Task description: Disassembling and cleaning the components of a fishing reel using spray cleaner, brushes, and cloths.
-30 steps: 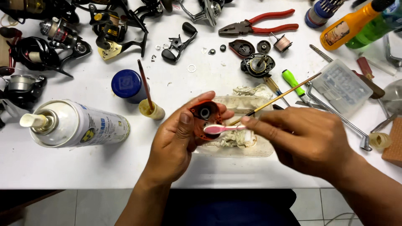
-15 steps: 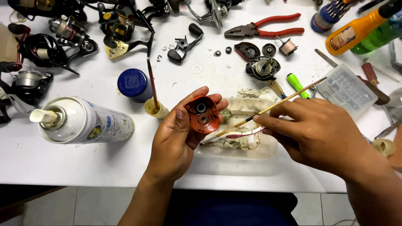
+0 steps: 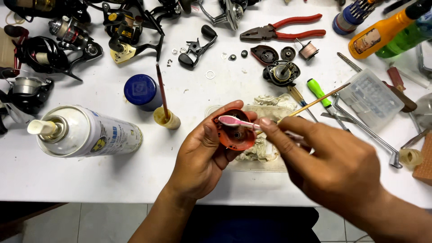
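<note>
Red reel side plate [image 3: 234, 135] sits cupped in the left hand [image 3: 204, 157], fingers curled around its rim, held above a shallow clear tray [image 3: 270, 164] of stained rags at the near edge of a white workbench [image 3: 90, 166]. The right hand [image 3: 333, 166] pinches a pink-and-white toothbrush [image 3: 236, 121] between thumb and fingertips, its head resting on the plate's upper edge; a thin wooden-handled brush [image 3: 319, 96] also juts up and away from that grip. Just left stand a small yellow pot [image 3: 168, 119] with a brush in it, a blue-capped jar [image 3: 141, 90] and a white spray can [image 3: 90, 132] lying on its side. Farther back lie red-handled pliers [image 3: 283, 29], a dismantled dark reel body [image 3: 281, 72], a green-handled screwdriver [image 3: 317, 90] and several fishing reels [image 3: 36, 49].
</note>
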